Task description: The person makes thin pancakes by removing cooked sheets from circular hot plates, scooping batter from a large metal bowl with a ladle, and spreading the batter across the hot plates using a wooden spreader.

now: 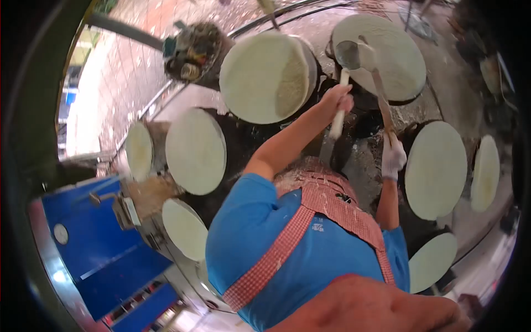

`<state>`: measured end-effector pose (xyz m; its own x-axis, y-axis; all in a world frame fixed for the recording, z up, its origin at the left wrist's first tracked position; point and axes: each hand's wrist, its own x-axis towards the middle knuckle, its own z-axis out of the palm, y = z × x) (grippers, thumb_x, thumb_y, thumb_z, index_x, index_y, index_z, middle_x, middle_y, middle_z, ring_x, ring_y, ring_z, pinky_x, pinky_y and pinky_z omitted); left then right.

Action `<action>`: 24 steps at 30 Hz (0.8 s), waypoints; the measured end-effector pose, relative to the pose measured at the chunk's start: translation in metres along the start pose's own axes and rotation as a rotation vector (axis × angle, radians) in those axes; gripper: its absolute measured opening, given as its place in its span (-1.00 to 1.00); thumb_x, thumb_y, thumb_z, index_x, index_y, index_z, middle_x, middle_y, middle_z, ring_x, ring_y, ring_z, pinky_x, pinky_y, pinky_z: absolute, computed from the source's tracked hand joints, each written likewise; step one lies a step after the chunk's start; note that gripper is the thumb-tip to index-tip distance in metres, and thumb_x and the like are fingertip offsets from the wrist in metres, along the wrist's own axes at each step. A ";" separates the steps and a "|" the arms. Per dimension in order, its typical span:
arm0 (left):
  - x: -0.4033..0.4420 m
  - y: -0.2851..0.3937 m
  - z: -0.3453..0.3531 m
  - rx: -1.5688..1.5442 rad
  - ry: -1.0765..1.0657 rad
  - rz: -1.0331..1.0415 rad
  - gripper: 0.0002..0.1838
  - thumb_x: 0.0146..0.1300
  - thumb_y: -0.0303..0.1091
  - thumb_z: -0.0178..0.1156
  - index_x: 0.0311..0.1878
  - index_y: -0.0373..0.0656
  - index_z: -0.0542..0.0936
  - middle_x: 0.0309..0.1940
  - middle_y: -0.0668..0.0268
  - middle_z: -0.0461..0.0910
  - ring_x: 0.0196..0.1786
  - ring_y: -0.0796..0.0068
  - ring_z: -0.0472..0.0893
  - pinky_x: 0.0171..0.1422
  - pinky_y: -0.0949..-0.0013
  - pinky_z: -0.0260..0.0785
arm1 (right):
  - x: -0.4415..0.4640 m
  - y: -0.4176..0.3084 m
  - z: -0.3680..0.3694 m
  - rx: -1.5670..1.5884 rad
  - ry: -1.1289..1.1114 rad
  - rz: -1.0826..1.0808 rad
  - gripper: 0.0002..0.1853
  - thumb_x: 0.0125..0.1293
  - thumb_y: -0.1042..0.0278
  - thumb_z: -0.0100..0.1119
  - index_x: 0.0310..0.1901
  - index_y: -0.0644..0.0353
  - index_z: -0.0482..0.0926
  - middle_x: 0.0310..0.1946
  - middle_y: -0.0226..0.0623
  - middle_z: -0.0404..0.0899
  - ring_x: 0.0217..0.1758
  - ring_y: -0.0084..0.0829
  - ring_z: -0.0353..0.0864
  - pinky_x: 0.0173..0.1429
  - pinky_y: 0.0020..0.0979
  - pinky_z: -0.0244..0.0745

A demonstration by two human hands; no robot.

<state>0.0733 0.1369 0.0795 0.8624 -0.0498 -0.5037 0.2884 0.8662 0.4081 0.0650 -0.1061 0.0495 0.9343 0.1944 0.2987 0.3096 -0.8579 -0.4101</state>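
Note:
My bare left hand (337, 101) is closed around the pale handle of a ladle (348, 54). Its round metal bowl hangs over the near left part of a round griddle (401, 61) coated with pale batter. My right hand (393, 156), in a white glove, grips the wooden stick of a batter spreader (379, 91). The spreader's head is blurred beside the ladle bowl, above the same griddle; whether it touches the batter I cannot tell. To the left lies another griddle (257, 77) with a pale sheet and a darker patch on its right.
More pale-topped griddles stand around me, including one at left (196, 151) and one at right (436, 170). A container of small items (193, 52) stands at upper left. At lower left is a blue cabinet (105, 238) with a round gauge. A metal rail runs behind.

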 end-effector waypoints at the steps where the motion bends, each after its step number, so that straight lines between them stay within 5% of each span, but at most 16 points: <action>1: -0.036 0.000 -0.004 0.222 0.134 0.082 -0.78 0.22 -0.32 0.06 -0.17 0.01 0.22 -0.86 0.41 0.09 -0.85 0.56 0.11 -0.81 0.46 -0.01 | -0.011 0.005 -0.008 -0.013 0.037 -0.085 -0.81 0.10 0.30 0.20 -0.22 0.09 0.60 -0.58 -0.19 0.51 -0.52 -0.20 0.51 -0.44 -0.36 0.40; 3: -0.088 -0.003 -0.020 0.055 0.181 -0.110 -0.72 0.27 -0.29 0.01 0.00 0.20 0.22 -0.75 0.45 0.11 -0.81 0.67 0.09 -0.84 0.57 -0.06 | -0.015 0.004 -0.003 -0.031 0.091 -0.151 -0.79 0.07 0.35 0.24 -0.21 0.09 0.60 -0.59 -0.20 0.50 -0.55 -0.20 0.50 -0.47 -0.37 0.40; 7: -0.108 -0.002 -0.048 -0.417 0.078 -0.328 -0.75 0.24 -0.30 0.05 -0.04 0.09 0.28 -0.69 0.47 0.13 -0.79 0.76 0.09 -0.85 0.67 -0.06 | -0.022 -0.008 -0.001 0.033 0.238 -0.508 -0.52 -0.04 0.43 0.32 0.00 0.05 0.46 -0.61 -0.31 0.47 -0.62 -0.33 0.47 -0.57 -0.36 0.35; 12: -0.166 -0.001 -0.055 -0.698 -0.087 -0.165 -0.87 0.24 -0.31 0.05 -0.21 -0.03 0.32 -0.71 0.51 0.11 -0.79 0.80 0.08 -0.85 0.71 -0.06 | -0.010 -0.041 0.016 0.598 -0.166 -0.329 -0.54 0.06 0.49 0.24 0.06 0.25 0.44 -0.12 -0.15 0.56 -0.29 -0.44 0.61 -0.20 -0.43 0.51; 14: -0.187 0.001 -0.060 -0.815 -0.095 -0.097 -0.89 0.25 -0.34 0.03 -0.30 -0.11 0.32 -0.73 0.51 0.09 -0.80 0.78 0.07 -0.85 0.69 -0.07 | -0.006 -0.053 0.029 0.887 -0.299 -0.279 -0.53 0.12 0.44 0.19 0.11 0.22 0.40 -0.28 -0.29 0.60 -0.43 -0.59 0.55 -0.41 -0.53 0.47; 16: -0.207 0.004 -0.071 -0.903 -0.005 0.007 -0.86 0.24 -0.39 0.00 -0.37 -0.18 0.28 -0.71 0.49 0.10 -0.77 0.76 0.12 -0.77 0.68 0.01 | -0.003 -0.072 0.016 1.069 -0.891 0.255 -0.54 0.16 0.38 0.14 0.13 0.19 0.38 -0.48 -0.45 0.50 -0.57 -0.70 0.40 -0.61 -0.63 0.30; 17: -0.213 0.005 -0.080 -1.032 -0.063 0.050 -0.80 0.23 -0.42 -0.01 -0.45 -0.18 0.20 -0.69 0.47 0.13 -0.73 0.73 0.17 -0.67 0.68 0.10 | -0.004 -0.092 0.008 1.096 -0.972 0.333 -0.55 0.17 0.34 0.10 0.13 0.15 0.39 -0.59 -0.54 0.34 -0.67 -0.75 0.23 -0.69 -0.67 0.13; 18: -0.216 0.007 -0.088 -1.029 -0.059 0.070 -0.80 0.23 -0.42 -0.01 -0.45 -0.18 0.20 -0.69 0.47 0.13 -0.73 0.73 0.17 -0.67 0.68 0.10 | -0.009 -0.102 0.013 1.105 -0.986 0.322 -0.55 0.17 0.34 0.10 0.13 0.15 0.39 -0.59 -0.54 0.34 -0.67 -0.75 0.23 -0.69 -0.67 0.13; 20: -0.217 0.018 -0.097 -0.366 0.150 0.514 -0.77 0.22 -0.42 -0.01 -0.47 -0.16 0.16 -0.68 0.44 0.15 -0.70 0.70 0.19 -0.60 0.67 0.14 | -0.014 -0.117 0.031 1.172 -1.091 0.408 -0.55 0.16 0.35 0.11 0.12 0.14 0.40 -0.60 -0.55 0.35 -0.70 -0.73 0.20 -0.70 -0.65 0.13; 24: -0.170 0.066 -0.148 -0.544 0.291 0.338 -0.77 0.18 -0.49 -0.01 -0.30 -0.09 0.11 -0.68 0.40 0.16 -0.74 0.64 0.17 -0.72 0.55 0.09 | -0.034 -0.145 0.065 1.179 -1.081 0.483 -0.58 0.17 0.35 0.11 0.11 0.06 0.42 -0.70 -0.53 0.30 -0.82 -0.70 0.11 -0.79 -0.62 0.02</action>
<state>-0.1157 0.2758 0.0794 0.6997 0.3356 -0.6307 -0.2904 0.9402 0.1782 0.0000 0.0422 0.0425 0.5053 0.6839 -0.5263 -0.5384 -0.2268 -0.8116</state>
